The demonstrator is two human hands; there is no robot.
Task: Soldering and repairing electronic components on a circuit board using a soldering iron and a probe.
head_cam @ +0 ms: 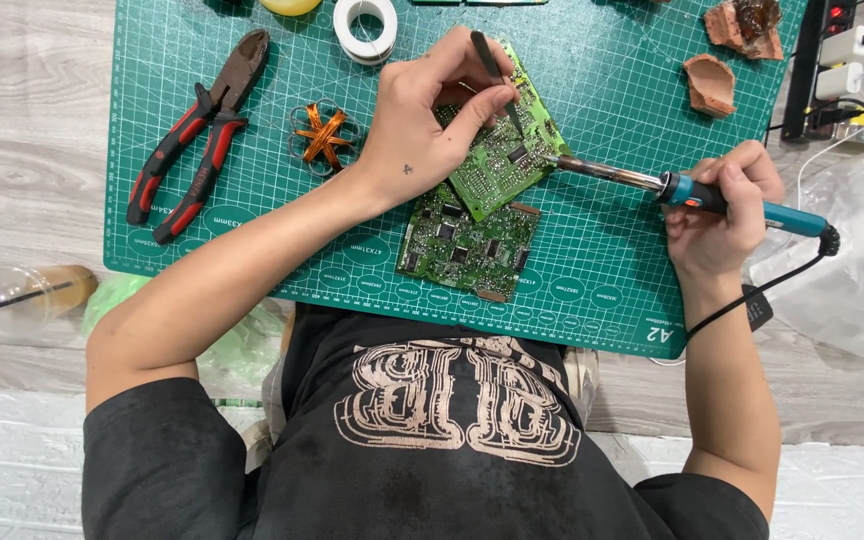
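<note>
My left hand point(422, 125) grips dark tweezers point(492, 65), their tips pressed down on a green circuit board point(497, 165) that lies tilted on the green cutting mat point(602, 270). A teal-handled soldering iron point(752, 208) is held in my right hand point(720, 210), and its metal tip touches the right edge of that board, close to the tweezer tips. A second green circuit board point(467, 245) lies flat just below, partly under the first one and below my left wrist.
Red-and-black pliers point(197, 135), a copper wire coil point(322, 135) and a white tape roll point(365, 27) lie on the mat's left part. Two brown chunks point(710, 85) sit top right. A power strip point(837, 50), a clear plastic bag point(852, 260) and a plastic bottle point(22, 295) lie off the mat.
</note>
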